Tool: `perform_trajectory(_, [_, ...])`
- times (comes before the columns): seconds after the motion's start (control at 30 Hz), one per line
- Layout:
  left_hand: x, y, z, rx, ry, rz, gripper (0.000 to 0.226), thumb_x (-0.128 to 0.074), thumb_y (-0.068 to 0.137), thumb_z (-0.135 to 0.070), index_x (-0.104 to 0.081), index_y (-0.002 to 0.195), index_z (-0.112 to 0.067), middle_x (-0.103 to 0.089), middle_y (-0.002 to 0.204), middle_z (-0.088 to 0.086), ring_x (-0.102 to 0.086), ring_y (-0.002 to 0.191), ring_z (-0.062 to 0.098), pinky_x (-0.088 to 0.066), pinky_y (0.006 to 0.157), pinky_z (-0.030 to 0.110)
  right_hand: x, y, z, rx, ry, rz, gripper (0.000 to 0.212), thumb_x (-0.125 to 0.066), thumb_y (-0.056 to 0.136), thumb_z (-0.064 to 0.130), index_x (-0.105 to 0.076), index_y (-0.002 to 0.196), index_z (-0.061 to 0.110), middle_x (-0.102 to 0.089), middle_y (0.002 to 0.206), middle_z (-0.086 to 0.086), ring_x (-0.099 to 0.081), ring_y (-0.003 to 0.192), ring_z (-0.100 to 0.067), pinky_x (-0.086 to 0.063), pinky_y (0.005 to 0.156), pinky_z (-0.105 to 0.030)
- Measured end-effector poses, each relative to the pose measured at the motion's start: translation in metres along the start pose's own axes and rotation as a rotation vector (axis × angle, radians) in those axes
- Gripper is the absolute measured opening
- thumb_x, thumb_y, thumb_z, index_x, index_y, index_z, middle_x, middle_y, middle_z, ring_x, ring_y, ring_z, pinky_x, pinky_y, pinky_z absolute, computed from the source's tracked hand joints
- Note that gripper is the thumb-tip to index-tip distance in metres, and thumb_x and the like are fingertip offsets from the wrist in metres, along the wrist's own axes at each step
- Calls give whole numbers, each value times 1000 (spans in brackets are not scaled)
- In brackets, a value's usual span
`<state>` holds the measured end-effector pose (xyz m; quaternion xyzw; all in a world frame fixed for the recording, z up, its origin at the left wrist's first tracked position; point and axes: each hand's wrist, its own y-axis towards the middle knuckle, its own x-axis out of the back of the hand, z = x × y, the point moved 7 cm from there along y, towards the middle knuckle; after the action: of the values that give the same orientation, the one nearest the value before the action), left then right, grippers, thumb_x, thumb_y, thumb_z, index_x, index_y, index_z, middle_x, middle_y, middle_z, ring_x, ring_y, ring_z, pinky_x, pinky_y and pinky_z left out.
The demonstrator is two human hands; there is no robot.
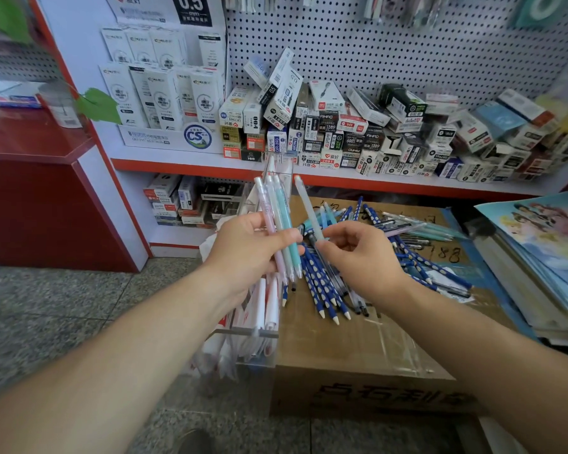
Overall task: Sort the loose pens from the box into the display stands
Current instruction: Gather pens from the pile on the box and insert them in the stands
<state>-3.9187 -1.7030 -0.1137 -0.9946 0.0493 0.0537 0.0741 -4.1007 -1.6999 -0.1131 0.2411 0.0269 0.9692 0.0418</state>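
Left hand [253,244] grips three pastel pens [281,231] mid-barrel; right hand [358,250] pinches one pale pen [309,208] low. Loose pens [407,244] lie on the cardboard box [358,348]. Light, stiff, slick; best held mid-barrel.

Small black and white cardboard boxes [358,132] piled on a red-edged white shelf [177,162], white perforated pegboard [407,44] mounted behind, glossy red counter [30,152] set at left, green leaf [99,104] seen above it, illustrated blue booklets [545,250] stacked at right, grey speckled floor [46,306] below

Stationery shop: shelf [210,163] of pen boxes [341,132]
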Motion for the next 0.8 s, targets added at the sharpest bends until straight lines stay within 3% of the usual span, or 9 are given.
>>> perform_trajectory(0.13, [-2,0,0,-16,34,7,14,-70,94,-7,-72,106,-13,-79,90,7,-77,80,20,-59,59,29,-5,-18,18,69,123,73,10,-75,92,17,-72,101,19,-72,87,-14,-63,69,-15,-57,66,-34])
perform_trajectory(0.4, [-11,-1,-4,-85,55,-14,17,-70,94,-8,-72,110,-12,-79,94,9,-77,83,24,-60,66,35,-8,-27,20,119,119,56,12,-74,92,20,-70,98,29,-71,83,-13,-67,74,-33,-58,70,-53])
perform_trajectory(0.5, [-15,-1,-2,-81,-2,-30,16,-69,92,-3,-71,107,-10,-79,95,13,-77,85,29,-61,70,39,-6,-25,17,93,140,45,13,-77,90,19,-70,92,29,-71,80,-13,-64,65,-23,-59,70,-52])
perform_trajectory(0.7, [-23,-1,1,-28,-108,-57,14,-70,88,6,-70,95,-6,-77,80,10,-75,69,19,-59,55,29,-8,-22,8,74,146,53,12,-81,86,17,-69,85,19,-72,81,-13,-64,65,-18,-61,70,-49])
perform_trajectory(0.8, [-21,0,2,-6,-98,-71,14,-72,87,4,-72,94,-8,-78,80,10,-76,69,20,-59,55,27,-8,-20,9,58,165,115,14,-80,87,20,-70,87,10,-71,77,-12,-62,64,-15,-60,66,-38])
